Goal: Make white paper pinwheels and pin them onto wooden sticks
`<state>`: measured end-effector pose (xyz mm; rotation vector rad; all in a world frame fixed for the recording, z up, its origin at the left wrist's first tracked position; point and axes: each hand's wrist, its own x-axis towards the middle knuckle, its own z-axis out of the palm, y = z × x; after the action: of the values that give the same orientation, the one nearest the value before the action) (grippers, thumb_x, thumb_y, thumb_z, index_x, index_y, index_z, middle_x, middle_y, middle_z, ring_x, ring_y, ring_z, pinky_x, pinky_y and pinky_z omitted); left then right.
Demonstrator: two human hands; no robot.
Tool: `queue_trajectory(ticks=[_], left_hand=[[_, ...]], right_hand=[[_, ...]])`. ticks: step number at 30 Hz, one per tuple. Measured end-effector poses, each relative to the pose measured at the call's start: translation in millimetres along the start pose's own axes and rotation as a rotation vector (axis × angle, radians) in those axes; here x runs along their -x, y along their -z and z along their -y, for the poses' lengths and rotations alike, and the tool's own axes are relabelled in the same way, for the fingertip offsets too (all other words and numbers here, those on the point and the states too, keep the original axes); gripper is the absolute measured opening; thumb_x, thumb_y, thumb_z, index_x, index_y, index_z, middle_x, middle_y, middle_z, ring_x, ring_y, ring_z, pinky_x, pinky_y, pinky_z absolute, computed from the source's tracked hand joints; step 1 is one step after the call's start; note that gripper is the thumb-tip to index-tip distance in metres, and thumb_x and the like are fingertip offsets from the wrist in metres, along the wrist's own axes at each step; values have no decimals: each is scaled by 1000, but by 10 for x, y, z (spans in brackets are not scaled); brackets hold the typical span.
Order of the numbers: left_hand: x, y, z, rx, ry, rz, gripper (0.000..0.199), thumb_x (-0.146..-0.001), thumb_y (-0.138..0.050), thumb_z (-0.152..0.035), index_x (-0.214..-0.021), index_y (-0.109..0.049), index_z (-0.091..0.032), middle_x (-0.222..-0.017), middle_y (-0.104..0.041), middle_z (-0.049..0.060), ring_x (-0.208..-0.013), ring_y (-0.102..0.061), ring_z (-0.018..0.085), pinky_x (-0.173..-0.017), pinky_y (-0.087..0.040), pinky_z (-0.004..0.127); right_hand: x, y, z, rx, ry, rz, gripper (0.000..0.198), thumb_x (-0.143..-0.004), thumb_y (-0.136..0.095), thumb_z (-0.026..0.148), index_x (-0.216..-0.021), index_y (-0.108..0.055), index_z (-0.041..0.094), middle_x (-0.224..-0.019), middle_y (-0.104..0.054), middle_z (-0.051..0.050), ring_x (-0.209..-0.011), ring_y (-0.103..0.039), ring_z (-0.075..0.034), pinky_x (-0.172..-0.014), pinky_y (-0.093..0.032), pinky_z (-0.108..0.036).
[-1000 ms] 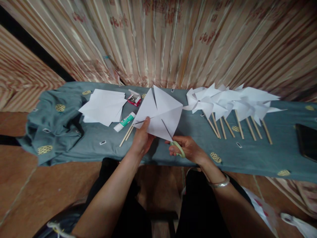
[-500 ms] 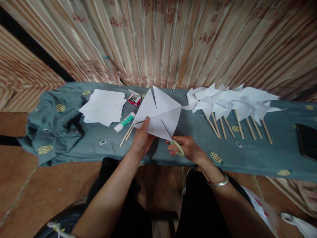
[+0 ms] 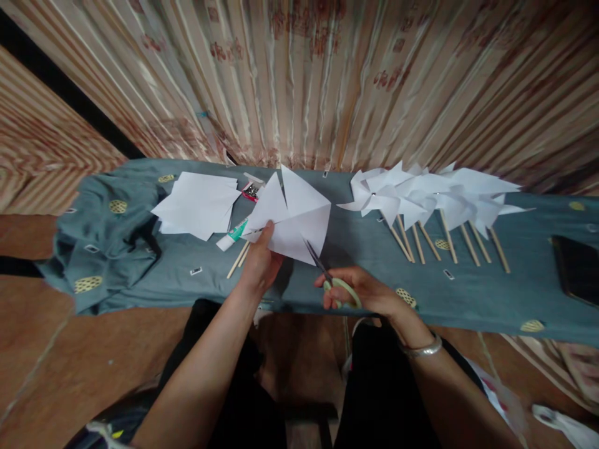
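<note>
My left hand is closed on the left lower edge of a white paper square, thumb on top. Slits run from the paper's corners towards its middle. In my right hand are scissors with pale green handles, my fingers in the loops. Their dark blades lie at the slit on the paper's near right side, tips towards the middle. A glue stick and wooden sticks lie just left of the paper, partly covered by it.
A stack of white paper lies at the left, beside a small red box of metal pins. Several paper pinwheels on wooden sticks lie at the right. A dark phone-like object is at the right end of the cloth-covered table.
The scissors have drawn back down and right, so more of their blades shows. The paper and my left hand have shifted slightly left, covering more of the glue stick.
</note>
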<state>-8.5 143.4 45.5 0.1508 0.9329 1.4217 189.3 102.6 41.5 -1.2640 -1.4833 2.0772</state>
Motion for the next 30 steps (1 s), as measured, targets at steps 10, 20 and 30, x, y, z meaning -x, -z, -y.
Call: queue_trajectory(ticks=[10, 20, 30], left_hand=[[79, 118, -59, -216, 29, 90, 13, -76, -69, -13, -88, -68, -11, -72, -73, 3, -65, -69, 17, -66, -54, 24], [212, 247, 233, -481, 138, 160, 11, -67, -78, -21, -76, -73, -17, -80, -76, 5, -79, -71, 22, -78, -53, 30], [416, 107, 163, -158, 261, 393, 41, -75, -72, -48, -104, -69, -19, -107, -73, 9, -112, -63, 28, -91, -53, 41]], right_hand=[[352, 374, -135, -45, 205, -481, 45, -61, -83, 49, -91, -69, 19, -72, -70, -2, -61, -60, -14, -58, -47, -27], [117, 284, -166, -75, 306, -634, 50, -51, -87, 43, -90, -67, 20, -66, -65, 5, -57, -54, -11, -55, -42, -25], [-197, 115, -95, -424, 430, -920, 40, -49, -87, 44, -73, -64, 21, -68, -66, 3, -60, -54, -12, -61, -45, -27]])
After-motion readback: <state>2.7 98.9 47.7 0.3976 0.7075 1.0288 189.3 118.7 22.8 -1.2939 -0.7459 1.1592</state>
